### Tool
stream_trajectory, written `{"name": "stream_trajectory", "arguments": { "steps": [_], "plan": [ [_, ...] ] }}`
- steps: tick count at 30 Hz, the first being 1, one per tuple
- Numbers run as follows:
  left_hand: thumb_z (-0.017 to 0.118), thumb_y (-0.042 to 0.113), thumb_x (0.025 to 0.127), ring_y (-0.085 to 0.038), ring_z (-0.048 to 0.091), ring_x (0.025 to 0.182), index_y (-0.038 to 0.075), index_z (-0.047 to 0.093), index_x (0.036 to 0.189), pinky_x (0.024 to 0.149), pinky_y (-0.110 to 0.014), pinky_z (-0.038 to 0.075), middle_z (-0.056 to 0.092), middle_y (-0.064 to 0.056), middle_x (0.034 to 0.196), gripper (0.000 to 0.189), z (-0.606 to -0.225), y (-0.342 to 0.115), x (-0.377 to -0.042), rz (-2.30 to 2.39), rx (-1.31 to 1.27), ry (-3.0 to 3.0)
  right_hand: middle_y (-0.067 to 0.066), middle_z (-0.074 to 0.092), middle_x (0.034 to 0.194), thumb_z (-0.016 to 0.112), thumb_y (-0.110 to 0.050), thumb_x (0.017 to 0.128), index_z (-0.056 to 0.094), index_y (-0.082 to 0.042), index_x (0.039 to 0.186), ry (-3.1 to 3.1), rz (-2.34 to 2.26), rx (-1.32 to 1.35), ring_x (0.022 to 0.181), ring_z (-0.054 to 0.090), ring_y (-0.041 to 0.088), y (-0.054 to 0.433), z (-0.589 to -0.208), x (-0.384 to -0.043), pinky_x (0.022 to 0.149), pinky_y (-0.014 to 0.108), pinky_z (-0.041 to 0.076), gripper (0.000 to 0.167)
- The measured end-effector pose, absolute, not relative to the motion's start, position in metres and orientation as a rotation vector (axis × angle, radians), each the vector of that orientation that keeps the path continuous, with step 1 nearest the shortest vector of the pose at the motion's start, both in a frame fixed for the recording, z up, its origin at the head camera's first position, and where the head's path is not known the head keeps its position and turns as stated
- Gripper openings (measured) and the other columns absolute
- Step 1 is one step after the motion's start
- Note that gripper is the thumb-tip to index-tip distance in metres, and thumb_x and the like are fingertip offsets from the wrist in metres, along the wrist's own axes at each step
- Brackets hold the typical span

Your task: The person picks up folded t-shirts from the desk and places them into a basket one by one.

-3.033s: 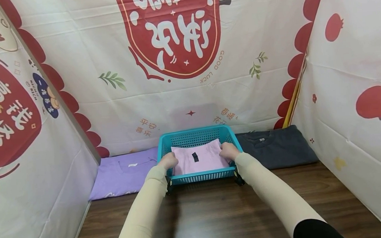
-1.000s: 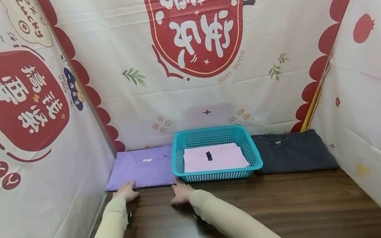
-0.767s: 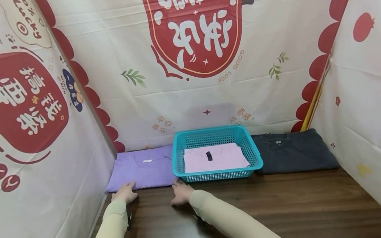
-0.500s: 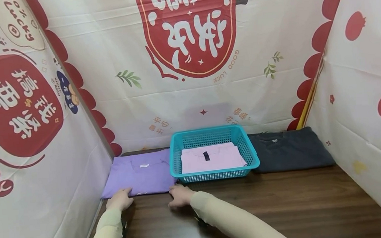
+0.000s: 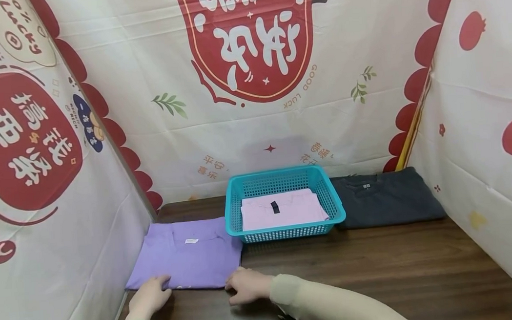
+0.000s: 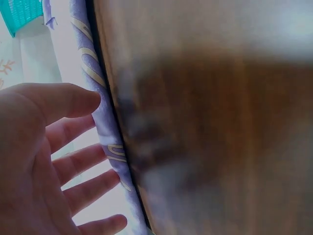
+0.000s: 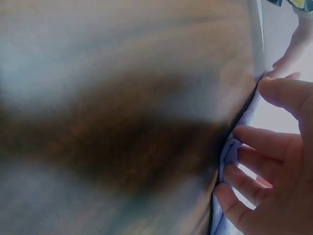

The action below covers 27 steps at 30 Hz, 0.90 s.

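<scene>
A folded purple shirt with a white neck label lies flat on the wooden table, left of the basket. At its near-left edge rests my left hand, its spread fingers touching the cloth in the left wrist view. My right hand touches the near-right corner. In the right wrist view its loosely bent fingers lie along the purple edge, with no clear pinch visible. Lettering runs along the shirt's near fold.
A teal plastic basket stands right of the shirt, holding a folded pink shirt. Beyond it lies a folded dark grey shirt. Printed cloth walls enclose the back and sides. Bare wood shows in front of the basket.
Both hands have left the pink shirt in the basket and gone to the purple shirt. Over the last half second, the purple shirt has slid toward me with the hands, baring wood behind it.
</scene>
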State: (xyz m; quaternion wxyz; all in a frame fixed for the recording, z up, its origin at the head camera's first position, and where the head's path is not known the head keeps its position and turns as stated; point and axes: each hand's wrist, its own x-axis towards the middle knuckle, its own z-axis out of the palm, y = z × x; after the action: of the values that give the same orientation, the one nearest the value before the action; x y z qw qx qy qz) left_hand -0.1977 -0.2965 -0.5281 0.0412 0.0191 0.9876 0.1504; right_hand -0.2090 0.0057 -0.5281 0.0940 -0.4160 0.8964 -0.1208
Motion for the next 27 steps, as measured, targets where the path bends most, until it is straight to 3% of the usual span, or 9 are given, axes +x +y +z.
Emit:
{"name": "stream_trajectory", "arguments": {
  "steps": [8, 12, 15, 17, 23, 27],
  "plan": [
    [0.069, 0.019, 0.081, -0.045, 0.059, 0.105, 0.006, 0.068, 0.116, 0.083, -0.059, 0.047, 0.063, -0.020, 0.112, 0.037, -0.530, -0.297, -0.160, 0.478, 0.076, 3.070, -0.007, 0.067, 0.111, 0.068, -0.033, 0.086, 0.076, -0.013, 0.106, 2.520, -0.389, -1.451, 0.104, 0.057, 0.003, 0.012, -0.526, -0.191, 0.088, 0.015, 0.039, 0.030],
    [0.069, 0.023, 0.082, -0.044, 0.059, 0.106, 0.007, 0.069, 0.116, 0.084, -0.059, 0.046, 0.064, -0.021, 0.114, 0.038, -0.524, -0.298, -0.158, 0.451, 0.092, 3.032, -0.009, 0.068, 0.105, 0.068, -0.029, 0.087, 0.075, -0.011, 0.103, 2.474, -0.596, -1.447, 0.098, 0.057, -0.002, 0.017, -0.534, -0.191, 0.087, 0.013, 0.038, 0.025],
    [0.068, 0.027, 0.084, -0.045, 0.059, 0.107, 0.007, 0.068, 0.117, 0.085, -0.060, 0.046, 0.065, -0.021, 0.115, 0.038, -0.515, -0.299, -0.168, 0.455, 0.106, 3.011, -0.007, 0.066, 0.092, 0.070, -0.024, 0.083, 0.073, -0.008, 0.098, 2.560, -0.902, -1.240, 0.085, 0.055, -0.002, 0.023, -0.541, -0.192, 0.079, 0.013, 0.042, 0.022],
    [0.066, 0.028, 0.087, -0.046, 0.058, 0.108, 0.005, 0.067, 0.119, 0.086, -0.061, 0.045, 0.064, -0.022, 0.118, 0.040, -0.509, -0.303, -0.179, 0.491, 0.096, 3.012, 0.001, 0.061, 0.089, 0.071, -0.020, 0.080, 0.069, -0.002, 0.103, 2.590, -1.155, -0.988, 0.081, 0.054, 0.006, 0.027, -0.542, -0.194, 0.074, 0.018, 0.045, 0.029],
    [0.062, 0.022, 0.090, -0.055, 0.048, 0.114, -0.011, 0.051, 0.130, 0.092, -0.062, 0.040, 0.051, -0.037, 0.126, 0.053, -0.502, -0.333, -0.218, 0.612, 0.055, 3.087, 0.022, 0.058, 0.112, 0.066, -0.021, 0.085, 0.041, 0.012, 0.137, 2.406, -1.613, -0.315, 0.096, 0.057, 0.031, 0.031, -0.536, -0.204, 0.079, 0.045, 0.050, 0.067],
    [0.062, 0.019, 0.087, -0.059, 0.042, 0.117, -0.020, 0.041, 0.130, 0.097, -0.061, 0.037, 0.044, -0.044, 0.126, 0.062, -0.510, -0.351, -0.229, 0.651, 0.058, 3.050, 0.023, 0.059, 0.117, 0.065, -0.021, 0.088, 0.029, 0.014, 0.143, 2.137, -1.773, -0.100, 0.095, 0.062, 0.033, 0.024, -0.536, -0.211, 0.069, 0.046, 0.053, 0.074]
  ]
}}
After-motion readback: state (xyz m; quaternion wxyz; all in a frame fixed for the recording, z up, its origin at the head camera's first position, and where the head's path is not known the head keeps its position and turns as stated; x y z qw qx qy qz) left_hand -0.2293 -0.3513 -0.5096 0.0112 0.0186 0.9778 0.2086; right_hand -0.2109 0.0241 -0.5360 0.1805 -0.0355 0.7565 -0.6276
